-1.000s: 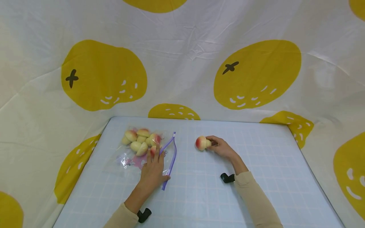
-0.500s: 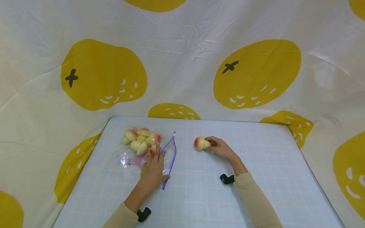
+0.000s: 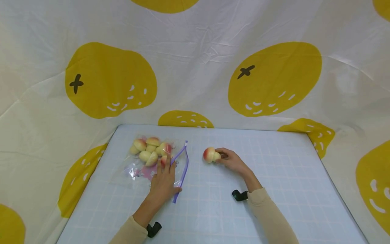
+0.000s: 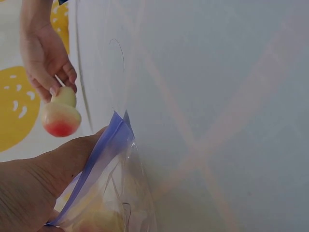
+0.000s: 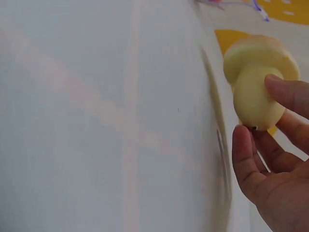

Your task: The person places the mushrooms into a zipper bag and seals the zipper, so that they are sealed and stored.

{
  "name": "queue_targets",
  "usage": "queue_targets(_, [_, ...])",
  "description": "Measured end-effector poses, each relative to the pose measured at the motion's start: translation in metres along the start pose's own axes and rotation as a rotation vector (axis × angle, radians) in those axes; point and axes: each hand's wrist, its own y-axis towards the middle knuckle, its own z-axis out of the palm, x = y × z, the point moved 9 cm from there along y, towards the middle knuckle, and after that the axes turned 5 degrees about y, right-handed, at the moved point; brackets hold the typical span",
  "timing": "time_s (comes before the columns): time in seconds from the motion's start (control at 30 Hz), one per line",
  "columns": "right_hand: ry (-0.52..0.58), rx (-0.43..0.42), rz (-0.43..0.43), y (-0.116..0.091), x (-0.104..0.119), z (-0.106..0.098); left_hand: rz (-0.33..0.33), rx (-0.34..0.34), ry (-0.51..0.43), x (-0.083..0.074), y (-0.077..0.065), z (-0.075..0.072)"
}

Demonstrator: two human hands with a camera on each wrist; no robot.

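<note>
My right hand (image 3: 233,162) pinches a toy mushroom (image 3: 209,155) by its pale stem, the red-tinged cap pointing left toward the bag. In the right wrist view, thumb and fingers are on the stem of the mushroom (image 5: 258,96). On the left lies a clear zip bag (image 3: 122,176) with a purple zip strip (image 3: 185,173), its mouth parted toward the right. Several similar mushrooms (image 3: 150,149) are inside. Across the bag rests my left hand (image 3: 163,184), fingers straight, thumb at the zip strip. In the left wrist view, the purple lip (image 4: 104,150) stands raised beside the thumb.
A pale blue, checked table (image 3: 219,210) lies under everything. Behind it and at the sides hangs a white cloth (image 3: 195,67) printed with yellow fruit. Black wrist cameras (image 3: 239,195) sit by both cuffs.
My right hand has moved a little left with the mushroom, nearer the bag's mouth. My left hand and the bag have stayed in place.
</note>
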Motion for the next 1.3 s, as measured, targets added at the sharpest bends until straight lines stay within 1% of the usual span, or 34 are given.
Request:
queue_targets(0.23, [0.025,0.03,-0.068,-0.002,0.016,0.024,0.0,-0.004,-0.004,-0.001,-0.001,0.0])
queue_targets(0.47, [0.06,0.064,-0.093,0.003,0.026,0.055,-0.004,0.001,-0.003,-0.002,0.0,0.0])
queue_targets(0.63, [0.044,0.065,-0.143,0.008,0.036,0.075,-0.004,0.002,0.003,-0.002,0.0,-0.001])
queue_targets(0.83, [-0.012,0.056,-0.192,0.014,0.045,0.093,-0.001,0.002,0.017,-0.003,0.001,-0.002])
queue_targets(0.9, [-0.025,0.039,-0.187,0.015,0.047,0.097,-0.002,-0.002,0.016,-0.003,0.001,-0.002])
queue_targets(1.0, [-0.042,-0.012,-0.173,0.018,0.048,0.102,-0.002,-0.008,0.017,-0.003,0.0,-0.002])
queue_targets(1.2, [-0.048,-0.129,-0.125,0.024,0.049,0.11,0.007,-0.018,0.053,-0.004,0.001,-0.001])
queue_targets(1.3, [-0.058,-0.197,-0.136,0.027,0.054,0.114,0.013,-0.035,0.07,-0.005,0.0,-0.002])
